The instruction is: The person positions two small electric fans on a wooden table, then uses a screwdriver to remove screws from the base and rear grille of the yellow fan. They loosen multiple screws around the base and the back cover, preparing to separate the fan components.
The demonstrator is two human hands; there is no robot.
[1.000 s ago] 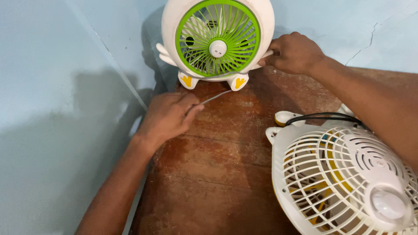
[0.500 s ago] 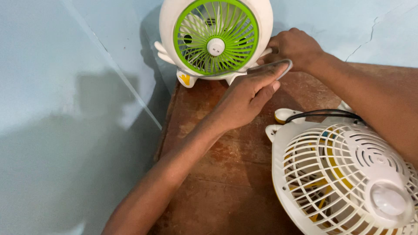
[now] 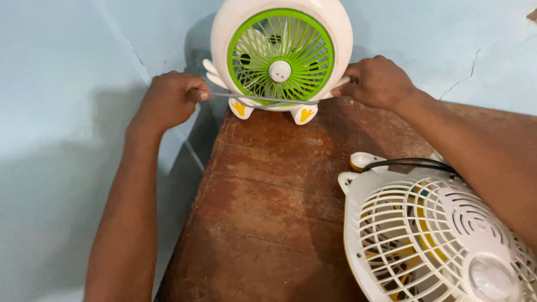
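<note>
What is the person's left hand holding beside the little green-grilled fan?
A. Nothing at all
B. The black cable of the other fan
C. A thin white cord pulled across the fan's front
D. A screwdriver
C: the left hand grips a thin white cord that runs across the green-grilled fan toward the right hand.

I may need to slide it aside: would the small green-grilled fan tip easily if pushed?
Probably yes: the green-grilled fan stands upright on two small yellow feet, tall for its base. Its plastic shell looks light, so it likely slides easily on the worn wooden table.
</note>
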